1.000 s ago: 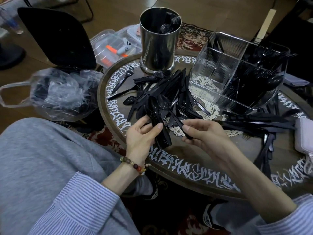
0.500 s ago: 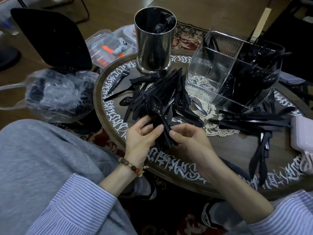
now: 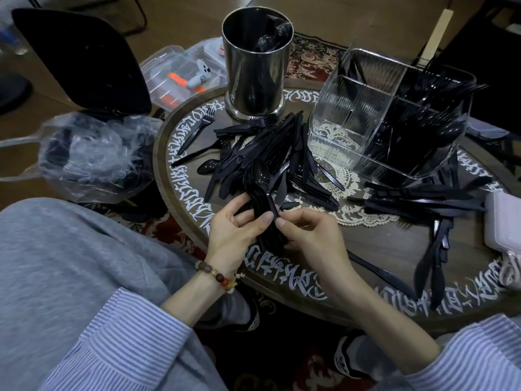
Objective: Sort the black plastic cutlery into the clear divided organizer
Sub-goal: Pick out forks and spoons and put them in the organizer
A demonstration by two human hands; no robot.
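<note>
My left hand grips a stacked bundle of black plastic spoons by the handles, bowls pointing away from me. My right hand pinches the same bundle's handles from the right, fingertips meeting my left thumb. A heap of loose black cutlery lies just beyond, in the middle of the round table. The clear divided organizer stands at the back right; its right compartments hold black cutlery, its near-left compartment looks empty. More knives and forks lie to the right.
A tall steel canister stands at the back of the table with wrapped cutlery inside. A crumpled clear plastic bag and a black lid sit left of the table. A pale box lies at the right edge. My grey-clad knee fills the lower left.
My right hand moved left with a spoon and joined it to the bundle in my left hand. Both hands now hold the bundle together.
</note>
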